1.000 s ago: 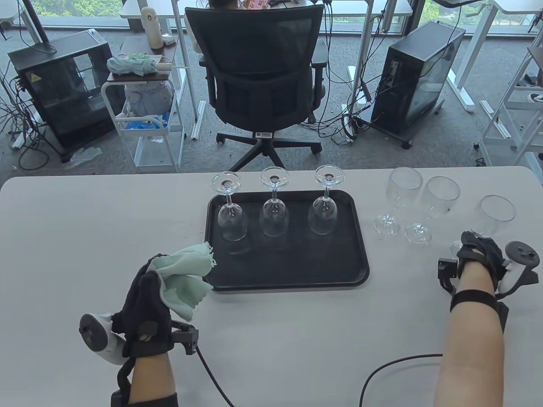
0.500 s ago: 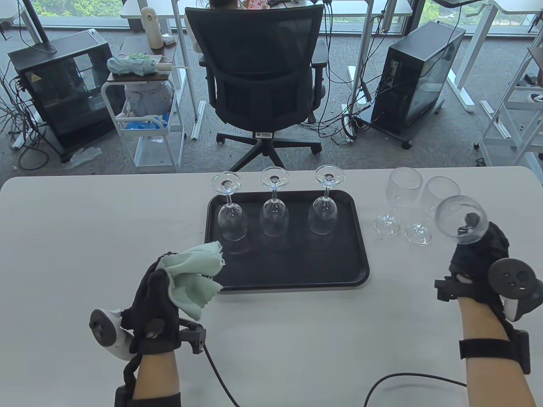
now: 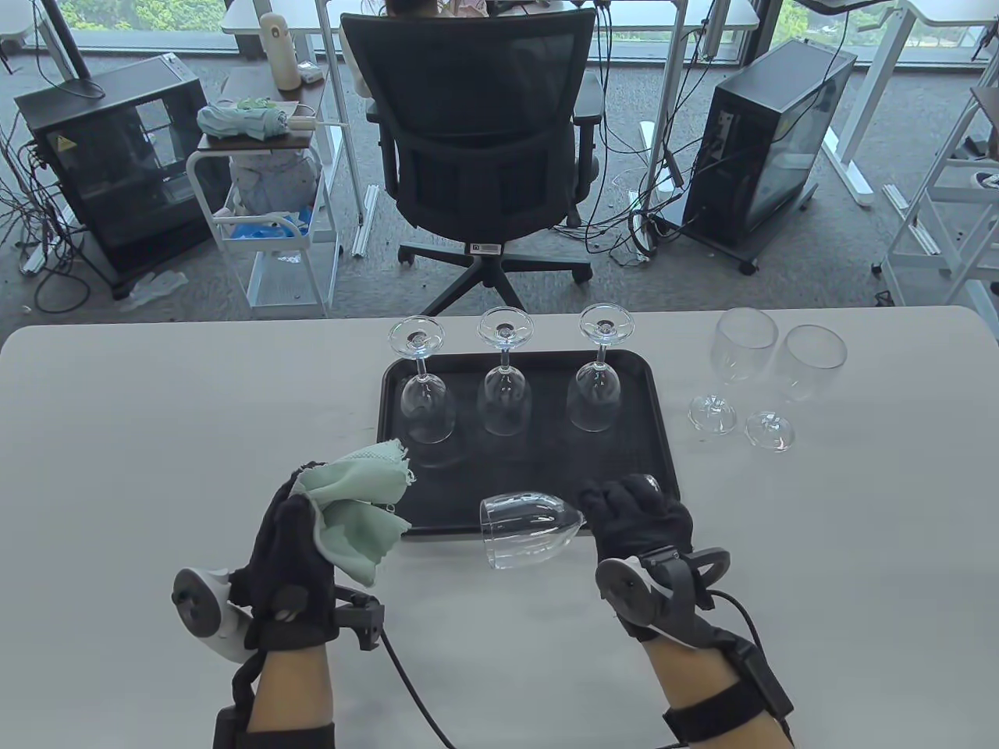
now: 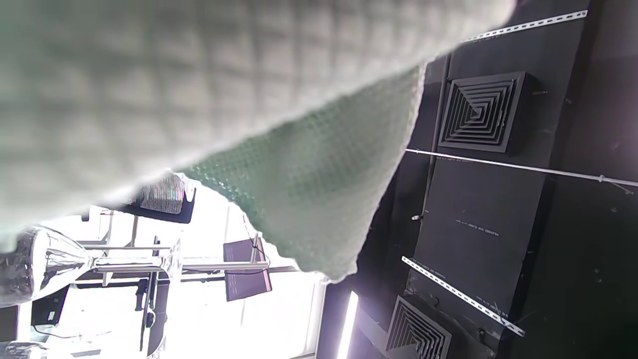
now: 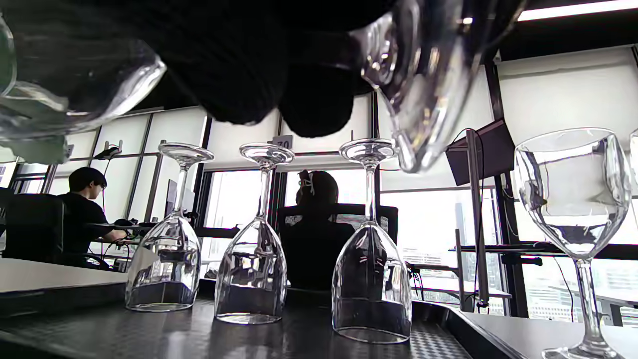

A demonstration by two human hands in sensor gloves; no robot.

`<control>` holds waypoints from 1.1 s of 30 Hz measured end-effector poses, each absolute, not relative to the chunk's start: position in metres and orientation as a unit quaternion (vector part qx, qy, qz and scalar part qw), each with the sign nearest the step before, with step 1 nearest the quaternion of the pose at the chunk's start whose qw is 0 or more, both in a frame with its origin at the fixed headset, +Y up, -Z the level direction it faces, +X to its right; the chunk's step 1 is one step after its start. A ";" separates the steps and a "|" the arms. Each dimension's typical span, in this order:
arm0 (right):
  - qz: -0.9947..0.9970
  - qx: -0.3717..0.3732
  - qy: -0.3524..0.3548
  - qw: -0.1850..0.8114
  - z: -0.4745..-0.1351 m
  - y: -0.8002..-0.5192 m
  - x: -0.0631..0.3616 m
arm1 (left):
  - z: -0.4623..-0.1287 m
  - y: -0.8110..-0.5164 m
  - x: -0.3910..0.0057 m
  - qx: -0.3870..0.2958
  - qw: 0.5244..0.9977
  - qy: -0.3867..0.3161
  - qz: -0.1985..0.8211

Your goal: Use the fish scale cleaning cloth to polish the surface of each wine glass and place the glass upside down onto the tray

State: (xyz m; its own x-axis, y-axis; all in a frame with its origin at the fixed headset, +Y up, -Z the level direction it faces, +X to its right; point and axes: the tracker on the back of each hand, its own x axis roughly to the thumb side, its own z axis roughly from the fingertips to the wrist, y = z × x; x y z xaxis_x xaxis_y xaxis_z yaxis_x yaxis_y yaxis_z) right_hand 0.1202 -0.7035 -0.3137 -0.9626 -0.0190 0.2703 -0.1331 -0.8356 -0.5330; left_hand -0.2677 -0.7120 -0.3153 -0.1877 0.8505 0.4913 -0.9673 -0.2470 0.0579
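Observation:
My right hand (image 3: 624, 511) grips a wine glass (image 3: 523, 530) by its stem and holds it sideways above the tray's front edge, bowl mouth toward the left. My left hand (image 3: 293, 538) holds a bunched pale green cloth (image 3: 355, 511) just left of that glass; the cloth (image 4: 249, 114) fills most of the left wrist view. Three glasses (image 3: 427, 386) (image 3: 505, 382) (image 3: 597, 378) stand upside down along the back of the black tray (image 3: 546, 488). Two more glasses (image 3: 741, 347) (image 3: 812, 363) stand upright on the table right of the tray.
The white table (image 3: 156, 437) ends at a far edge just behind the tray. An office chair (image 3: 476, 148) stands beyond it. A cable (image 3: 406, 686) runs from my left wrist across the near table.
My right hand lifted the nearest upright glass from the right of the table, carried it left to the tray's front edge and turned it sideways. My left hand barely moved.

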 end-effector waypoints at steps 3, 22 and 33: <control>0.949 0.147 -0.275 0.034 -0.311 -0.707 0.117 | -0.315 -0.700 -0.247 0.210 0.594 -0.184 0.754; 0.899 0.237 -0.340 0.140 -0.296 -0.683 0.139 | -0.319 -0.710 -0.127 0.164 0.742 -0.244 0.602; 0.759 0.260 -0.205 0.561 -0.323 -0.708 0.175 | -0.305 -0.706 -0.153 0.139 0.674 -0.243 0.684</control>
